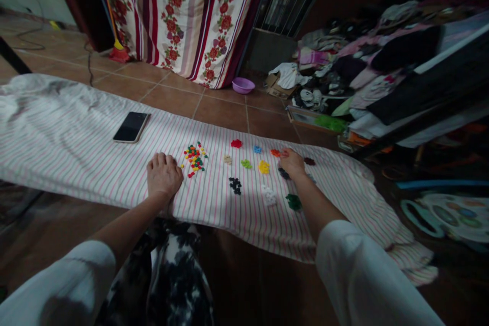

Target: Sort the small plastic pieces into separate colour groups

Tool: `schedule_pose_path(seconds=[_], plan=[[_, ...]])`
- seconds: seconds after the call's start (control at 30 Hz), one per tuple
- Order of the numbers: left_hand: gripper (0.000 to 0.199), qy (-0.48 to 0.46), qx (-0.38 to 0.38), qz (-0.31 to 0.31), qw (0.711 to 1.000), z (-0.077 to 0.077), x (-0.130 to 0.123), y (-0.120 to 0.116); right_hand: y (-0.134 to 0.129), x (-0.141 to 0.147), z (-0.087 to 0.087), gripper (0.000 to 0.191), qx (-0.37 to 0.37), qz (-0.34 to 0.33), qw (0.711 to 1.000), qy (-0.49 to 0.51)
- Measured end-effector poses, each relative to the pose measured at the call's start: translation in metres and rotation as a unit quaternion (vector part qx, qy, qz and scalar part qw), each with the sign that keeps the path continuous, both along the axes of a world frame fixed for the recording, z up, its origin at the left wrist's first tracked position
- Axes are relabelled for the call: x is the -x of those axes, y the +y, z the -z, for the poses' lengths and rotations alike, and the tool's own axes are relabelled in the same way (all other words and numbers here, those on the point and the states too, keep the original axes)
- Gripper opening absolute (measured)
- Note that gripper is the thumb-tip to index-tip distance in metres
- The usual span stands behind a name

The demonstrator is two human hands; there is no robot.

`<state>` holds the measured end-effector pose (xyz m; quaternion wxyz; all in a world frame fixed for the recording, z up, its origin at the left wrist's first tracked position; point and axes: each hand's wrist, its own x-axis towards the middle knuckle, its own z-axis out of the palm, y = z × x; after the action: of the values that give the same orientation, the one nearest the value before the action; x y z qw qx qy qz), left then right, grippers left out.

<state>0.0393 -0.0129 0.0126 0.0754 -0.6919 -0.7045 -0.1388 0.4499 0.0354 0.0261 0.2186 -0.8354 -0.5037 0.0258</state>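
A striped white sheet [91, 147] lies across the floor, with small plastic building pieces on it. My left hand [164, 175] rests palm down on the sheet, just left of a mixed-colour pile of pieces [194, 158]. To the right, the pieces form single-colour clusters, including a red cluster [236, 143], a yellow cluster [263, 167], a black cluster [235, 186] and a white cluster [269, 196]. My right hand [292, 162] sits among them, its curled fingertips at an orange cluster [275, 153]. Anything inside those fingers is hidden.
A black smartphone [131, 127] lies on the sheet, left of my left hand. Brown floor tiles [221, 112] show beyond the sheet, with a purple plastic bowl [243, 85] and a floral curtain [179, 15] behind. A heap of clothes [367, 56] fills the right side.
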Motion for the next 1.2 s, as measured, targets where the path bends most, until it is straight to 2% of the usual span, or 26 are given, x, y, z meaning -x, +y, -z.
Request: schedule_pose_path(seconds=[0.07,0.13,0.33,0.53,0.73,0.9,1.2], plan=[[0.028,0.001,0.0,-0.001,1.0,0.0,0.0,0.0,-0.002,0.005,-0.007,0.043,0.023,0.016,0.999,-0.039],[0.028,0.002,-0.002,-0.002,1.0,0.0,0.0,0.0,-0.003,0.014,-0.015,0.04,0.028,0.004,0.997,-0.075],[0.028,0.005,-0.013,-0.002,1.0,0.002,0.0,0.0,0.005,0.062,-0.033,0.032,-0.047,-0.114,0.99,-0.07],[0.027,0.008,-0.021,0.0,1.0,0.004,0.0,0.001,0.02,0.132,-0.026,0.025,-0.063,-0.266,0.962,-0.001],[0.027,0.009,-0.019,-0.002,1.0,0.005,0.0,0.002,0.027,0.193,-0.017,0.024,-0.031,-0.367,0.929,0.026],[0.027,0.003,-0.021,-0.002,1.0,0.004,-0.001,0.002,0.027,0.222,-0.015,0.023,0.009,-0.405,0.914,0.004],[0.028,-0.02,-0.019,0.0,1.0,0.003,0.0,0.001,0.022,0.238,-0.016,0.024,0.086,-0.415,0.904,-0.059]])
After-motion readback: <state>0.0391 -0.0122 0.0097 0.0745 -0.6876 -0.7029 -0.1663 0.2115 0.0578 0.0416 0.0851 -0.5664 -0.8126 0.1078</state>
